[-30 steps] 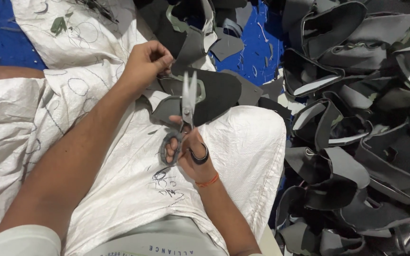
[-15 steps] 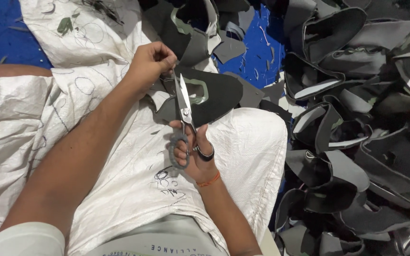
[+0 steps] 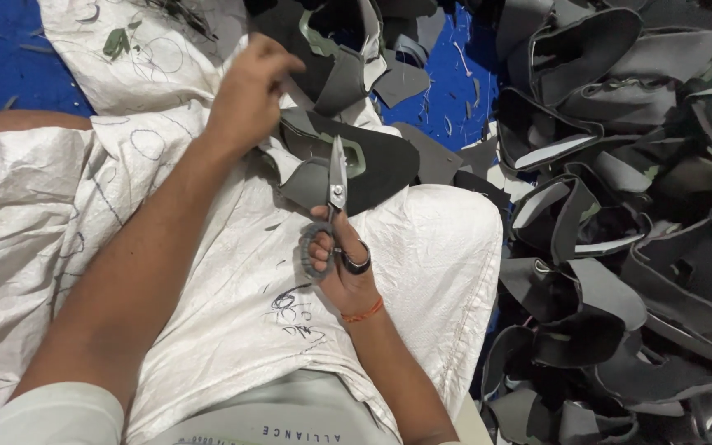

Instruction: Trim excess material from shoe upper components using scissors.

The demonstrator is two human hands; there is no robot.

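Near the middle of the frame we see the right hand with its fingers through the grey loop handles of a pair of steel scissors. The hand is closed around the handles, and a thin orange thread bracelet sits on the wrist. The blades point up toward the top of the frame and look almost closed; their tips lie over a dark grey curved foam piece with a green-edged cut-out.

The left hand, in the upper middle of the frame, is closed on the left edge of this same foam piece. Its fingers are curled tight, and we cannot see the fingertips well.

Both forearms rest above a white woven plastic sack with pen scribbles, which fills the lower left and centre. At the right side lies a big heap of dark grey foam offcuts. A blue floor sheet shows in the upper left corner.
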